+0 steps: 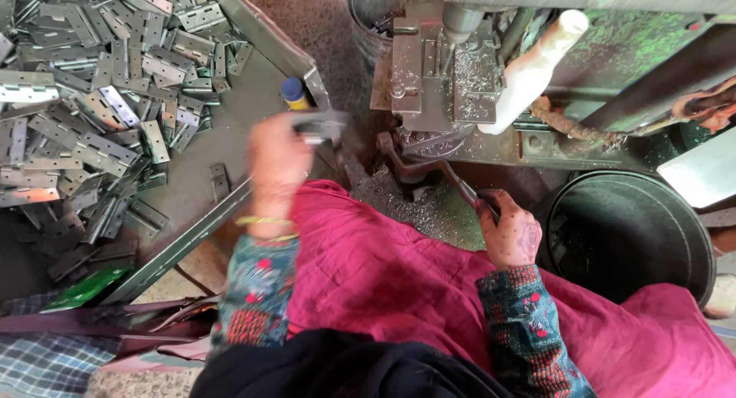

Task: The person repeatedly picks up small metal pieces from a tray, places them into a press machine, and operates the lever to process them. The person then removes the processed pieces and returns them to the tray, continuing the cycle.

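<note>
Hinges (92, 99) are lying heaped on the metal tray (245, 99) in the upper left of the frame. Your left hand (277, 156) is gripping one blurred hinge piece (320, 125) at centre, while your right hand (512, 231) is clenching the machine's dark lever (433, 170) right of centre.

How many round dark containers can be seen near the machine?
2. One bucket stands at the top, behind the machine, mostly hidden. One wide black tub sits at the right, beside the right hand. Others may be hidden.
</note>
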